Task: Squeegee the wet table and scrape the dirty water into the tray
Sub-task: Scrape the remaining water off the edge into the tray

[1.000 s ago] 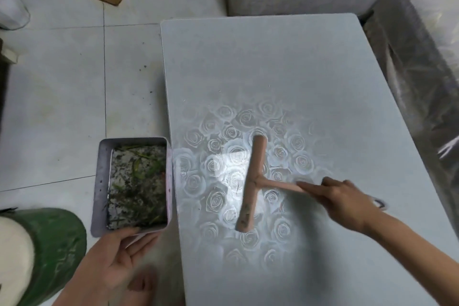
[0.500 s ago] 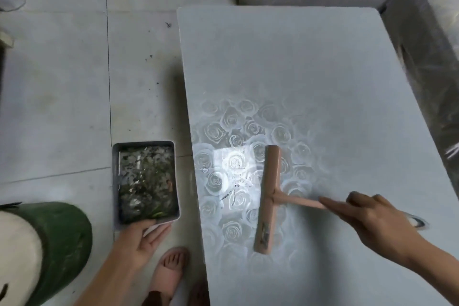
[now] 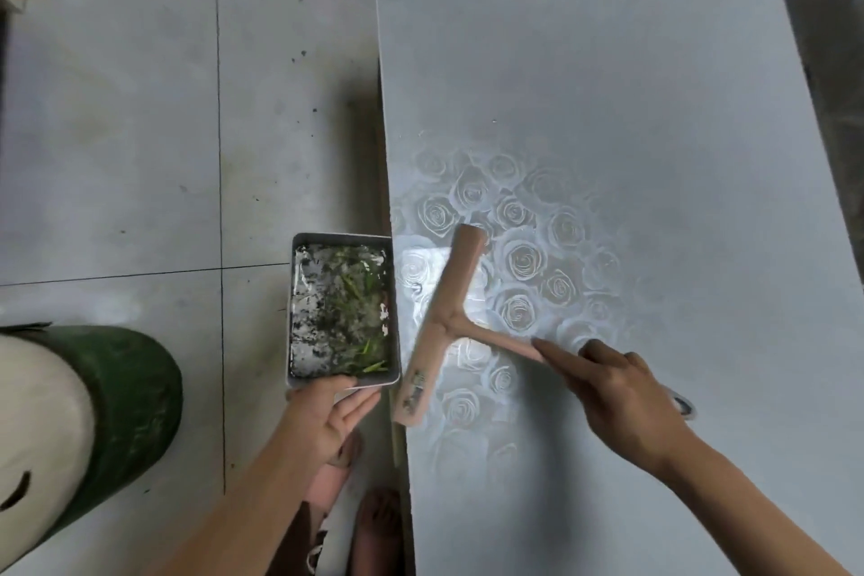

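The pink squeegee [image 3: 442,323] lies on the counter [image 3: 608,84], a bit left of the middle of the frame. Its long blade is tilted and sits close to the counter's left edge. Shiny water [image 3: 421,267] lies between the blade and that edge.

The right hand [image 3: 622,398] is wrapped round the thin handle, with the pointing finger laid straight along it. That looks like the best place to hold it, because a finger on top helps press the blade down flat. The squeegee looks light and stiff. The blade edge is likely soft and bendy, so it needs a steady push. A wet handle could be slippery.

The tray [image 3: 291,313] is just beside the counter's left edge, next to the blade. It has dirty water and green bits in it. The left hand [image 3: 327,416] holds its near short end, thumb on the rim and fingers under. With water in it, the tray is likely heavy and sloshy. It should stay level and snug against the edge, or water may drip on the floor [image 3: 117,108].
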